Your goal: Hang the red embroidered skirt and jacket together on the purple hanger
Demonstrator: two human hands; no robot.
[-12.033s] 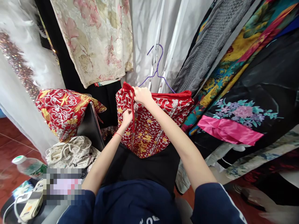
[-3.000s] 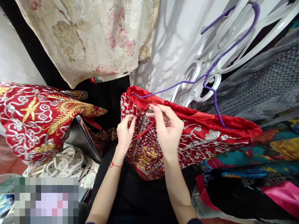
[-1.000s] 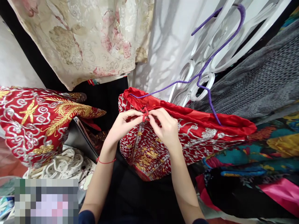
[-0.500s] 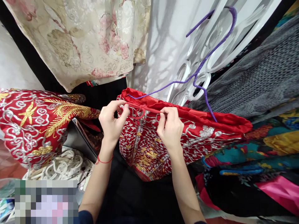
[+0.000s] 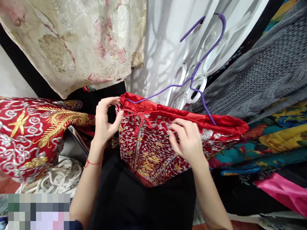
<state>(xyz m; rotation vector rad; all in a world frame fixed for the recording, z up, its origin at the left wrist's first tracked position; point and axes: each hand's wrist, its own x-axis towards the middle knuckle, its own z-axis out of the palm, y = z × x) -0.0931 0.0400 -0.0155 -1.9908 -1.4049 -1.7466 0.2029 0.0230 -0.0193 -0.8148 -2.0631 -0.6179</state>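
A red skirt-like garment (image 5: 153, 153) with silver and gold embroidery hangs from a purple hanger (image 5: 177, 85). Its gathered red satin waistband (image 5: 177, 111) runs along the top. A thin red drawstring (image 5: 142, 118) is tied in a bow near the left end of that band. My left hand (image 5: 105, 119) is open at the garment's left top corner, thumb and fingers apart; whether the fingertips touch the cloth I cannot tell. Over the embroidered front, below the waistband, my right hand (image 5: 187, 140) is open with loosely bent fingers and holds nothing.
Cream floral cloth (image 5: 72, 41) hangs at the upper left. Another red embroidered cloth (image 5: 28, 137) lies at left, above a white cord-like bundle (image 5: 59, 175). A white scrollwork frame (image 5: 206, 64) stands behind the hanger. Grey knit (image 5: 263, 64) and bright fabrics (image 5: 275, 143) crowd the right.
Both hands have let go of the drawstring, which now hangs in a bow. My left hand has moved left to the garment's corner; my right hand has moved right and down. The view has shifted slightly.
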